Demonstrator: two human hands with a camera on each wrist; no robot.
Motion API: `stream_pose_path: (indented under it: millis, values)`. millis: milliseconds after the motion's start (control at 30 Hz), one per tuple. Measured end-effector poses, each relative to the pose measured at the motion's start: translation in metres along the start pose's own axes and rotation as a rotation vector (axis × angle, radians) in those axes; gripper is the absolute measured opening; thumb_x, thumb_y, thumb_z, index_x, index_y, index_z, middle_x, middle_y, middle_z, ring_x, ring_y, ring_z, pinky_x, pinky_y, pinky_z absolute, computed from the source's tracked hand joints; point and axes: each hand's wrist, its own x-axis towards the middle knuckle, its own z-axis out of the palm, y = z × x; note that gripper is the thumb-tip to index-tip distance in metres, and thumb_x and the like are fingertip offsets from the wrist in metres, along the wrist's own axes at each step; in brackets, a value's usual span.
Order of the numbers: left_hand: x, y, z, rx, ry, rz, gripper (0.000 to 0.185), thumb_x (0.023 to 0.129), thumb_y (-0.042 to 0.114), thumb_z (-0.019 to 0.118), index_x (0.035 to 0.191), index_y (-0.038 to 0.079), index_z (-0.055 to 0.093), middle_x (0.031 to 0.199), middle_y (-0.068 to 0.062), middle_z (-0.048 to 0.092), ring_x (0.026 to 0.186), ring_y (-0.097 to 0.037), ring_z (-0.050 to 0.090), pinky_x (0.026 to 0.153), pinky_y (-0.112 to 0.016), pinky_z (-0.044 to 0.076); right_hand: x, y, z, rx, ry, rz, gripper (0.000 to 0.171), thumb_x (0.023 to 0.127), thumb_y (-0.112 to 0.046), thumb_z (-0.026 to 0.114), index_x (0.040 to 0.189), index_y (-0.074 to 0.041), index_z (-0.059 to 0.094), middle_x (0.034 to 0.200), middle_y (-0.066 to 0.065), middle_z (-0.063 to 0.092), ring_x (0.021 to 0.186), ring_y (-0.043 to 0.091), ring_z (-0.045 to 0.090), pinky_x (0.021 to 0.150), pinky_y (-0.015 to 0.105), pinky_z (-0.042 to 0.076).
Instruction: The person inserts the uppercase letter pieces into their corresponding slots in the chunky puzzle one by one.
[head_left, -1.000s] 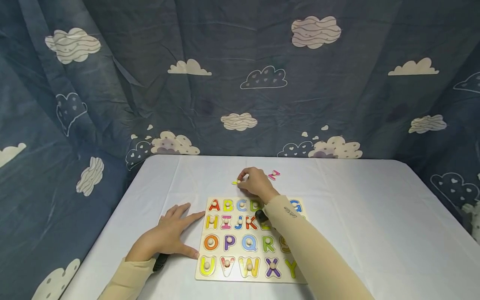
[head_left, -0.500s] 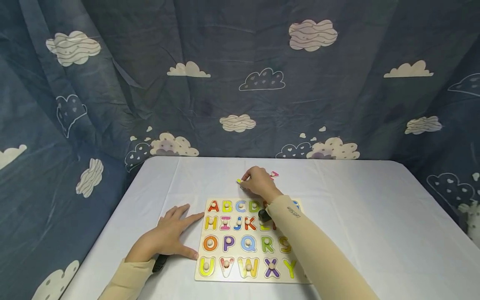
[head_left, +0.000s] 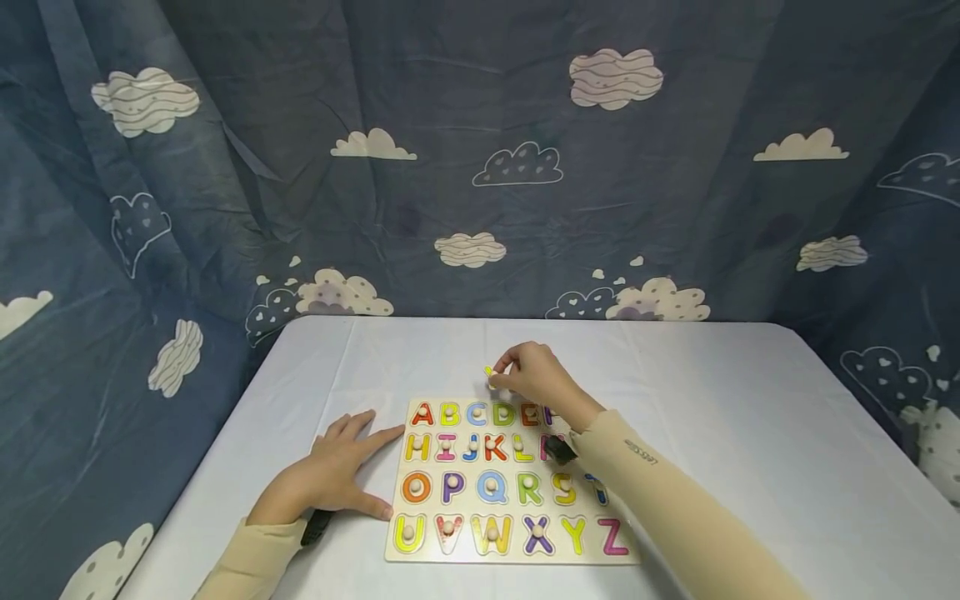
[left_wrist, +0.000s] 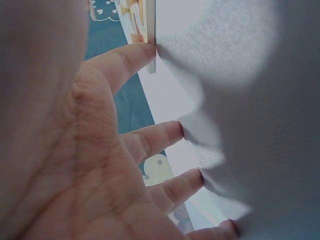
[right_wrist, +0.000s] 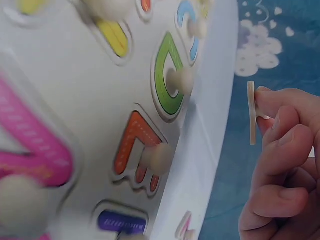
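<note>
In the head view my right hand (head_left: 543, 379) is just beyond the far edge of a wooden alphabet puzzle board (head_left: 435, 510). Its thumb and fingers pinch a small yellow letter piece (head_left: 488, 372) by the knob. The right wrist view shows that piece (right_wrist: 252, 112) edge-on, in the air beside the board, so its letter is hidden. My left hand (head_left: 333, 471) lies on the cloth at the board's left side, fingers spread. Its index fingertip and thumb touch the board's edge. Most letters carry knobs; the Y slot (head_left: 574, 535) and Z slot (head_left: 613, 537) show none.
A loose pink letter piece (right_wrist: 185, 227) lies on the white tablecloth (head_left: 750, 433) beyond the board, hidden behind my hand in the head view. A dark blue curtain (head_left: 435, 92) with clouds hangs behind the table.
My right hand has lifted the yellow piece and moved right and nearer the board. The sleeve has shifted right, uncovering the Z slot. My left hand has stayed at the board's edge.
</note>
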Motion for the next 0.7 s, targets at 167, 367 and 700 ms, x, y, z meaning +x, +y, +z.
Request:
stream_pose_path:
  millis: [167,367,700]
  values:
    - [0.0,-0.001,0.001,-0.001,0.003,-0.003,0.119,0.062,0.061,0.099,0.162,0.025,0.047,0.169,-0.032,0.033,0.152,-0.068,0.027,0.109,-0.091,0.028,-0.024,0.001,-0.008,0.028,-0.008,-0.022,0.014,0.092,-0.023,0.084,0.094,-0.01,0.079,0.056,-0.004,0.05,0.051,0.011,0.043,0.05,0.025,0.035]
    - [0.0,-0.002,0.003,-0.002,0.006,-0.009,0.119,0.061,0.061,0.099,0.162,0.026,0.048,0.168,-0.032,0.033,0.152,-0.068,0.027,0.109,-0.092,0.027,-0.057,0.009,-0.013,0.082,-0.034,-0.024,0.012,0.092,-0.022,0.084,0.094,-0.012,0.079,0.056,-0.005,0.049,0.049,0.01,0.04,0.047,0.024,0.031]
    - [0.001,-0.003,0.001,0.003,-0.002,0.008,0.119,0.063,0.062,0.098,0.163,0.026,0.046,0.169,-0.032,0.032,0.151,-0.069,0.027,0.109,-0.092,0.029,-0.108,0.027,-0.02,0.15,-0.045,0.04,0.014,0.091,-0.022,0.086,0.094,-0.012,0.076,0.059,-0.004,0.051,0.053,0.01,0.041,0.048,0.022,0.029]
